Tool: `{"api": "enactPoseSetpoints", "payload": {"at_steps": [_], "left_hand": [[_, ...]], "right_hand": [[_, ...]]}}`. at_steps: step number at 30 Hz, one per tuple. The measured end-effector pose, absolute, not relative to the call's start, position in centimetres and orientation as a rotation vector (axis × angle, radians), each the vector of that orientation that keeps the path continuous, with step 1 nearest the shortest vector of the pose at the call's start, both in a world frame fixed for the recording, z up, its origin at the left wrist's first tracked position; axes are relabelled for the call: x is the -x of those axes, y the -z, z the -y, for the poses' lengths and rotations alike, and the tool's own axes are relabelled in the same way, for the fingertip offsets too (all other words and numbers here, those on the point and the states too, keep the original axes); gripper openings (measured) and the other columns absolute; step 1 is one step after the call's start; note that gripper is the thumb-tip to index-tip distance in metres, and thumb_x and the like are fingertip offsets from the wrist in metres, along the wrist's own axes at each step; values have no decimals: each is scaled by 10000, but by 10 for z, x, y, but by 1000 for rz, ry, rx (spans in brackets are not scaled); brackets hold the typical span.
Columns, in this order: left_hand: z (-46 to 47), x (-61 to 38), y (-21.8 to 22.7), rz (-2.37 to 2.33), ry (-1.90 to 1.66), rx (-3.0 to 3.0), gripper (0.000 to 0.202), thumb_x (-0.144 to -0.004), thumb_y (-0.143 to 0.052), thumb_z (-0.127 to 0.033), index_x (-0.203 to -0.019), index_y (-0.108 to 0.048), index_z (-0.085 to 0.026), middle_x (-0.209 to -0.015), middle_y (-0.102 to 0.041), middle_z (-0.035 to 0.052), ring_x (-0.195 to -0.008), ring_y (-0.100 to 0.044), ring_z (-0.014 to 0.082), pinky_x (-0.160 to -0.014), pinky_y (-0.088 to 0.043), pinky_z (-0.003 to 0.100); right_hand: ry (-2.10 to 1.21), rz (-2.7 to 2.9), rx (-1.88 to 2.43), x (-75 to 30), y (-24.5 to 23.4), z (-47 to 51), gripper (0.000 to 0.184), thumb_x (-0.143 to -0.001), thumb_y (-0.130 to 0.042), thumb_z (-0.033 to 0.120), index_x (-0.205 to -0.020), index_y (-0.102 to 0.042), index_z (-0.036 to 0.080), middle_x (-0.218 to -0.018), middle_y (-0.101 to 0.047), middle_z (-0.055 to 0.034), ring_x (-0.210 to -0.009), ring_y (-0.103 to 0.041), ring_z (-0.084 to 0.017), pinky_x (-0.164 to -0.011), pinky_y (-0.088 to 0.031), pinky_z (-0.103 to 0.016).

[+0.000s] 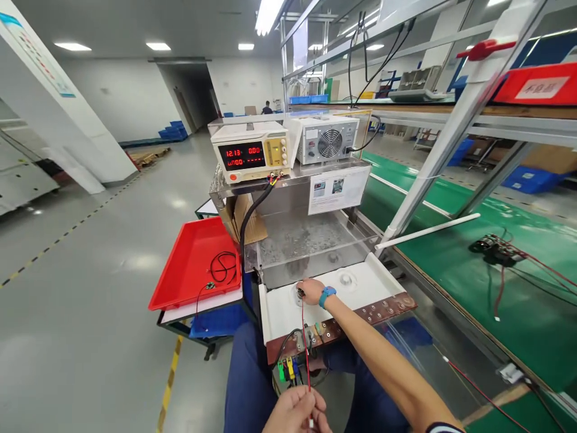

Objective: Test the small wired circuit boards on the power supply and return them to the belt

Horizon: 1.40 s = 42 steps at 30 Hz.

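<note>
My right hand (312,291), with a blue watch at its wrist, is closed on a small dark round part (300,293). It is over the left round metal fitting of the white tray (283,316); I cannot tell whether the part touches it. From the part a thin red and black cable (305,337) runs down toward me. My left hand (295,410), at the bottom of the view, pinches the cable near its end, where a small white plug (311,423) pokes out below the fingers. A second round fitting (346,280) sits further right in the tray.
Clips (288,368) hang below the tray's brown front strip (360,316). A power supply (250,153) stands on the shelf behind. At left, a red bin (189,264) holds a cabled part. Dark parts with cables (498,249) lie on the green conveyor (451,264).
</note>
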<state>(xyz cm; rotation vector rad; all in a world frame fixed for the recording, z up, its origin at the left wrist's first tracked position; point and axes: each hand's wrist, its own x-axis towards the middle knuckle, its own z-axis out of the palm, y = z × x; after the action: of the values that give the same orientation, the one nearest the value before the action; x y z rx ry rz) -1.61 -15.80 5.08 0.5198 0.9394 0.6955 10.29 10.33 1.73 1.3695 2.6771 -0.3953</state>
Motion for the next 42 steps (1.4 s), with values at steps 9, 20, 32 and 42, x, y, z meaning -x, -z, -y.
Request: {"api": "enactPoseSetpoints", "payload": {"at_steps": [9,20,32,42], "left_hand": [[96,9,-111,-1001,-848,-640,509,-739,-699,-621,-816,-631,-122,-676,-656,28,-483,-600,89,-417,-356,167],[38,-7,-100,-1060,-886,-777,496,-663,-808,-526,-888,-658,-109,-789,-719,83,-634,-653,132,-609,-515,234],[3,-4,-35,-1462,-929,-1296,246,-736,-646,-401,-765,-705,-164,-711,-693,33,-637,-572,150,-636,-418,252],[1,-4,-21,-1422,-857,-1187,232,-670,-668,-382,-761,-683,-168,-701,-708,57,-705,-664,193,-690,-473,278]], "right_hand": [[574,-2840,-1445,-120,20,-101,395,-846,-603,317,-1217,-583,184,-1155,-602,-113,-992,-602,-232,-817,-438,-295],[569,-2839,-1512,-121,24,-109,301,-825,-602,397,-1046,-660,201,-1043,-646,-75,-890,-624,-210,-754,-431,-267],[680,-2756,-1599,-120,26,-114,375,-747,-653,416,-1071,-675,230,-1082,-677,-63,-940,-637,-225,-784,-444,-262],[695,-2779,-1612,-120,26,-113,344,-744,-624,382,-1045,-683,226,-1074,-682,-54,-946,-636,-214,-793,-430,-256]]}}
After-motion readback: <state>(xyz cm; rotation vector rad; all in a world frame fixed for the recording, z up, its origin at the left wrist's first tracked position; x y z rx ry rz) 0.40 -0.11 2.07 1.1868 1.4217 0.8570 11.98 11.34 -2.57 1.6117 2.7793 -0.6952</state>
